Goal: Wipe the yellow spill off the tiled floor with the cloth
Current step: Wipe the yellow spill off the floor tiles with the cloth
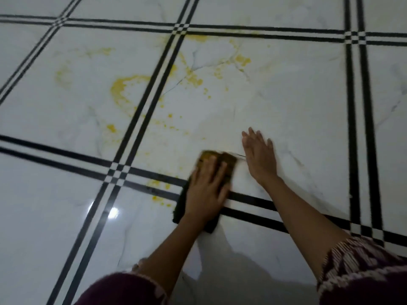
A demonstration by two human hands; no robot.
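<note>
From the head: pressing flat on the cloth (226,162) with the left hand (207,186), fingers straight, not curled round it. Dark cloth, yellowed at the end past the fingertips, lying across a black line (253,201) of the floor (297,106). Just right of it, resting palm-down on bare tile with the right hand (259,155), fingers straight, holding nothing. Spill (123,89) mostly ahead and left of the left hand, well apart; a few spots just left of the cloth.
</note>
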